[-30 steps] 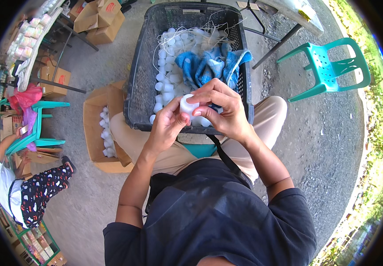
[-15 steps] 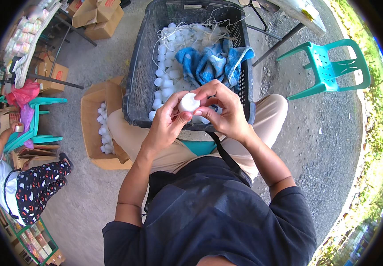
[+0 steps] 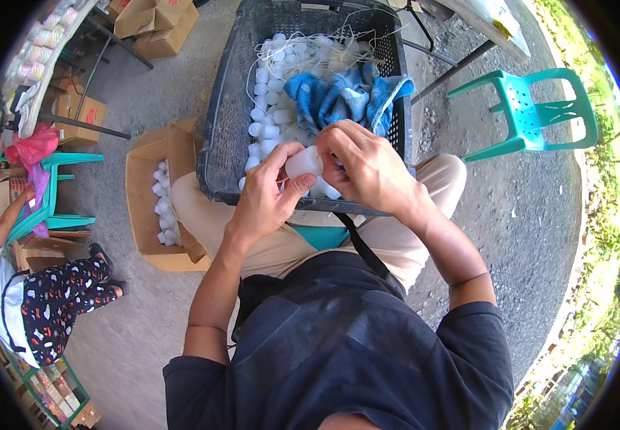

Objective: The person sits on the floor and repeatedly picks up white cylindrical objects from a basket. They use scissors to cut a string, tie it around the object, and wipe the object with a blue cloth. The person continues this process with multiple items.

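Over the near edge of a black plastic crate (image 3: 218, 115), my left hand (image 3: 261, 195) grips a short white cylinder (image 3: 303, 163), which looks like a votive candle, between thumb and fingers. It lies tilted, its right end toward my right hand (image 3: 371, 170). The fingers of that hand are bent and pinched at this end; what they hold, if anything, is hidden. Many similar white candles (image 3: 261, 113) fill the crate's left side. Thin white strings like wicks (image 3: 303, 49) lie tangled across its far part. A crumpled blue cloth (image 3: 342, 99) rests at the crate's right.
Left of my knee stands an open cardboard box (image 3: 141, 222) with more white candles (image 3: 165, 204). A green plastic chair (image 3: 532, 115) is at the right, near a table (image 3: 485, 29). Another person (image 3: 48, 308) is at far left, beside green chairs (image 3: 52, 190).
The candle has turned from its round end facing up to its side showing. My right hand has rolled over and shifted slightly right. The other person's arm and feet have moved slightly.
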`<state>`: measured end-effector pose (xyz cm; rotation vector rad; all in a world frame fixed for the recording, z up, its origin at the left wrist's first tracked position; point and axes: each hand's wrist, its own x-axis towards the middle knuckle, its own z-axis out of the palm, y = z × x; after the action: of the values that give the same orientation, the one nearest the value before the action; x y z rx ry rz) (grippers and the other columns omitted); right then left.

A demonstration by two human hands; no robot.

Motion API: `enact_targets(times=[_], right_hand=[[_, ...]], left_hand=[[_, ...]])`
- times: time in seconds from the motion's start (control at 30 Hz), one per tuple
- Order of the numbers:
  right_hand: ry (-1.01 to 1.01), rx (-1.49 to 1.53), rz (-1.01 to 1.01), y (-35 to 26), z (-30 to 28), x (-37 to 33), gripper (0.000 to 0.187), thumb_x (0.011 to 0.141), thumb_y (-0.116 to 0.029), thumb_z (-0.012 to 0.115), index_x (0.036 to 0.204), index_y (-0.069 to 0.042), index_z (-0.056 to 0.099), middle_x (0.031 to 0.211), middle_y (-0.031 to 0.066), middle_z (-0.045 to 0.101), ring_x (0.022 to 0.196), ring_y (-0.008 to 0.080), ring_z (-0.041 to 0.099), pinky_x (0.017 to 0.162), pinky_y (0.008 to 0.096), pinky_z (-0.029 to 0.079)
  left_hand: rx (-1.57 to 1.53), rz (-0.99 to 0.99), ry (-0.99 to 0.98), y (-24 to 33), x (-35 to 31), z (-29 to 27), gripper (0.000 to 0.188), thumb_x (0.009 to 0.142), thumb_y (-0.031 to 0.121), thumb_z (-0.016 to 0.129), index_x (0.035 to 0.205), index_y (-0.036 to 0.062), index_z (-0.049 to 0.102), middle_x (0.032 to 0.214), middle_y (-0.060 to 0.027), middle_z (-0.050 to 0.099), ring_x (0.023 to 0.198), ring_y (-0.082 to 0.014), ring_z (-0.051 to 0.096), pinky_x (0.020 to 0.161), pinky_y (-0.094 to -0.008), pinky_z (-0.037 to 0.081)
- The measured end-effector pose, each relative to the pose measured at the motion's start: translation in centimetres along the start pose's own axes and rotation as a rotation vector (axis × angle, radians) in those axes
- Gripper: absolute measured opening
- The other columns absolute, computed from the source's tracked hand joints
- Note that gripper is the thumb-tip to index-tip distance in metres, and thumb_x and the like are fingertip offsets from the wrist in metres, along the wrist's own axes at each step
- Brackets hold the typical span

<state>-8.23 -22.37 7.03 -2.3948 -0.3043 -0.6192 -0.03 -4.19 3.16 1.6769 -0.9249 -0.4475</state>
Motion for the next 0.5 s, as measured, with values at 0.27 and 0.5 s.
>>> enact_targets(times=[0.27, 0.5], right_hand=[[0.139, 0.360, 0.402, -0.1, -0.4, -1.0, 0.020, 0.073, 0.008, 0.059, 0.091, 0.000, 0.057, 0.092, 0.0107, 0.063, 0.071, 0.0206, 0.065, 0.060, 0.0314, 0.053], [0.056, 0.252, 0.237, 0.4, -0.7, -0.6, 0.028, 0.078, 0.003, 0.069, 0.106, 0.000, 0.065, 0.094, 0.0112, 0.065, 0.078, 0.0182, 0.066, 0.070, 0.0288, 0.053]], left_hand=[[-0.188, -0.009, 0.007, -1.1, 0.2, -0.2, 0.039, 0.089, 0.030, 0.068, 0.108, -0.0017, 0.056, 0.091, -0.0090, 0.061, 0.075, -0.0147, 0.060, 0.062, -0.0267, 0.047], [-0.178, -0.034, -0.048, -0.9, 0.9, -0.5, 0.036, 0.088, 0.028, 0.068, 0.108, -0.0008, 0.057, 0.094, -0.0091, 0.061, 0.078, -0.0152, 0.060, 0.063, -0.0272, 0.047]])
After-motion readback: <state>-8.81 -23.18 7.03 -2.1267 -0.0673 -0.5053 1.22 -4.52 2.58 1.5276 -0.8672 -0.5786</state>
